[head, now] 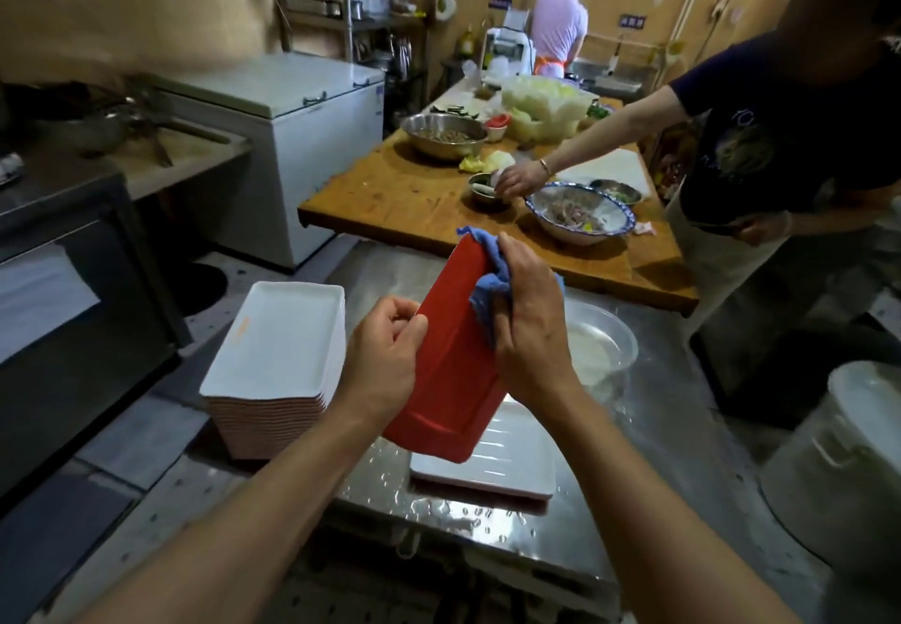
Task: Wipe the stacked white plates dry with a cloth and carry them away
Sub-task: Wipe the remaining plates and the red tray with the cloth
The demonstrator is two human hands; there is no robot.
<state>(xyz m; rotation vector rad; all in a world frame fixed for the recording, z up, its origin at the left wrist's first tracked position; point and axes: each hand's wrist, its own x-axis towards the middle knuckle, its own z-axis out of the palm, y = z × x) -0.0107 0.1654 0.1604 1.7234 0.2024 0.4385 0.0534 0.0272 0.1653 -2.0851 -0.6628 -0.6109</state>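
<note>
I hold one rectangular plate (451, 360) upright over the steel counter, its red underside facing me. My left hand (390, 355) grips its left edge. My right hand (529, 316) presses a blue cloth (487, 282) against its right edge and top corner. A tall stack of white rectangular plates (278, 355) stands to the left on the counter. A low pile of wet white plates (507, 467) lies flat just below the held plate.
The wet steel counter (439, 511) carries a round metal basin (604, 345) on the right. A white bucket (848, 467) stands far right. Beyond, a person in a dark shirt (760, 135) reaches over a wooden table (404, 194) with bowls. A chest freezer (302, 135) sits back left.
</note>
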